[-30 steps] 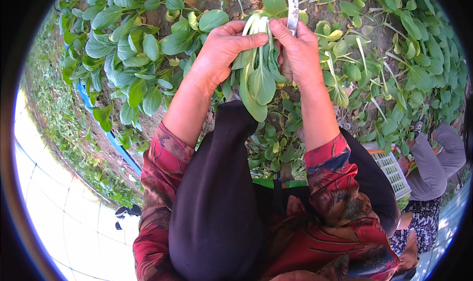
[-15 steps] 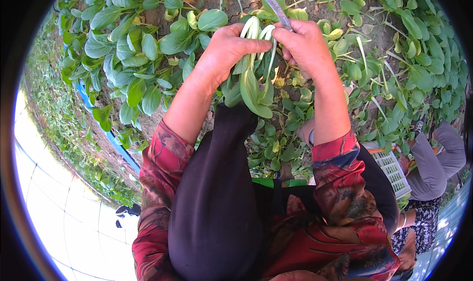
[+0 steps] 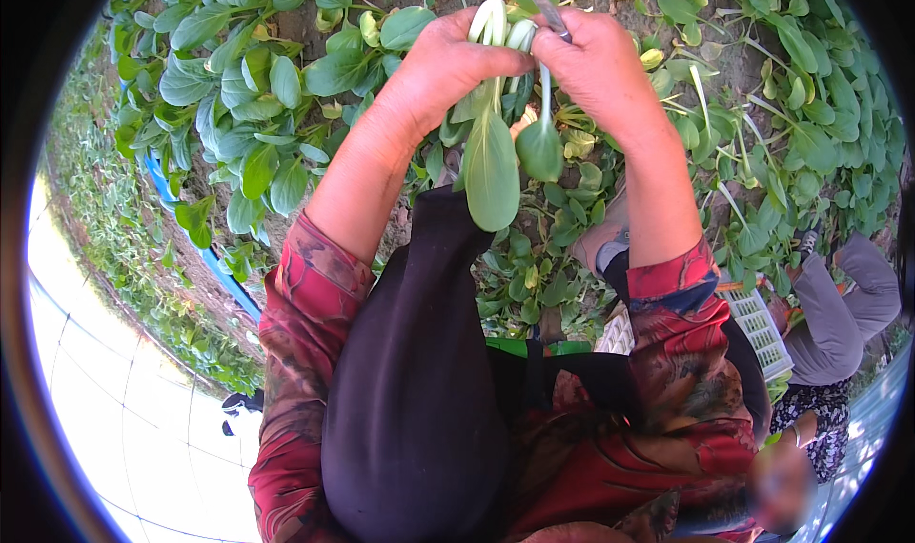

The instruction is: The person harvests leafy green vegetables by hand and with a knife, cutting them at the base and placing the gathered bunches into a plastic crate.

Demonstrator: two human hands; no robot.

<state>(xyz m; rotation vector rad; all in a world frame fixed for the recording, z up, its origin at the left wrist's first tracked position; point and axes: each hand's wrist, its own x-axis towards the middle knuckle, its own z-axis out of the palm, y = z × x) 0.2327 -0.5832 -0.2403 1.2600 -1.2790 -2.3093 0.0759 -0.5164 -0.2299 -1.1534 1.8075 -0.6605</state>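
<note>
At the top middle, my left hand is closed round a plant of leafy greens, like bok choy. Its pale stalks point up and a broad green leaf hangs down. Close to its right side, my right hand is closed on a small knife, whose blade points up and left. From my right thumb and fingers a single leaf dangles on a thin stalk. Whether that stalk is fully off the plant, I cannot tell. My right fingertips are mostly hidden behind the thumb.
Green plants grow thickly at the left and right. Leaves litter the soil below my hands. A blue hose or strip runs at left. Right of me stand a pale green crate and a crouching person in grey trousers.
Both hands have moved slightly up and the right forearm a little rightward. The single leaf now hangs apart from the bunch, under my right hand. The person at right has shifted.
</note>
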